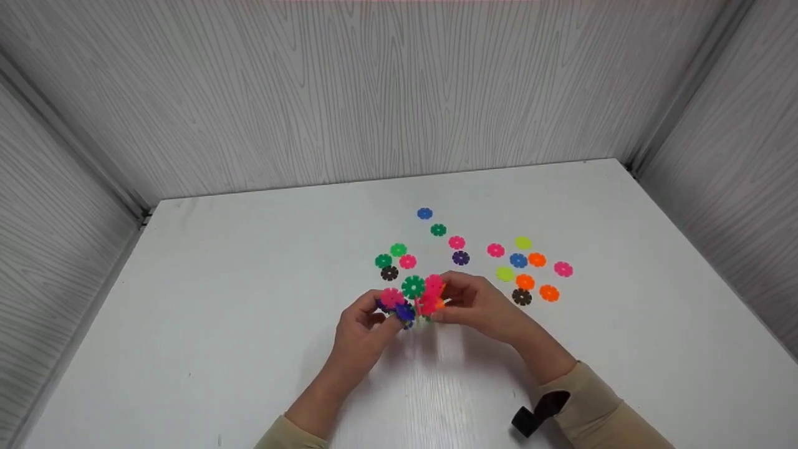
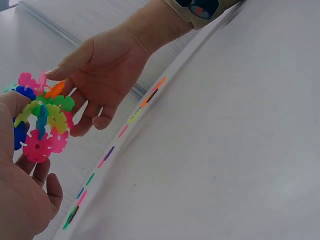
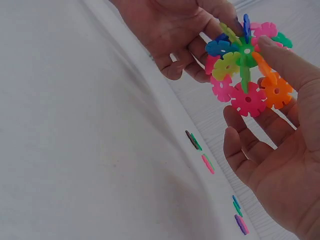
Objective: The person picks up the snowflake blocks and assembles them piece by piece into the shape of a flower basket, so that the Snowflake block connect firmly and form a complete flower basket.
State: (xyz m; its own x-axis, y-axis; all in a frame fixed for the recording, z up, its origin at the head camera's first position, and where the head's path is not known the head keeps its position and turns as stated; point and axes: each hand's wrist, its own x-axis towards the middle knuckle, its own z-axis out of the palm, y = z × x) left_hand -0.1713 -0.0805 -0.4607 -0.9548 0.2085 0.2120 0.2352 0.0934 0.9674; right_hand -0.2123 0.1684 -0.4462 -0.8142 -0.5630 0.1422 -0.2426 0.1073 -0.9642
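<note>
Above the tabletop (image 1: 249, 280), I hold the assembly (image 3: 245, 73) of notched discs between my left hand (image 1: 361, 327) and my right hand (image 1: 486, 308). Each hand grips its own side of the assembly with thumb and fingers. The pink, orange, green, blue and yellow parts interlock at various angles. Loose discs (image 1: 461, 258) lie flat beyond my hands, ahead and to the right; a brown disc (image 1: 522, 297) lies nearest my right forearm

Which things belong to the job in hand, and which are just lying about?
In the job: joined disc cluster; left hand and right hand holding it.
Lying about, possibly spares: farthest blue disc; purple disc; rightmost pink disc; other loose discs.
</note>
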